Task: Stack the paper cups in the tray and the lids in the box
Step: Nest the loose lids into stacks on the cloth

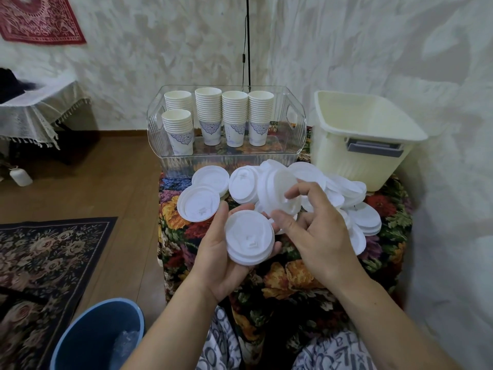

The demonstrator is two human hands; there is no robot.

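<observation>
My left hand [213, 265] cradles a small stack of white lids [249, 237] palm up over the near part of the table. My right hand [317, 231] pinches one white lid [277, 193] by its edge, tilted, just above and right of that stack. Several loose lids [198, 204] lie spread across the flowered tablecloth [288, 279]. Behind them the clear plastic tray [296, 129] holds several stacks of paper cups [234, 118]. The cream box [360, 145] stands at the back right, and no lids show inside it.
A blue bucket [88, 340] stands on the floor at the lower left beside a dark patterned rug [45, 263]. A small cloth-covered side table [32, 108] is at the far left. A black cord [246, 44] hangs down the wall behind the tray.
</observation>
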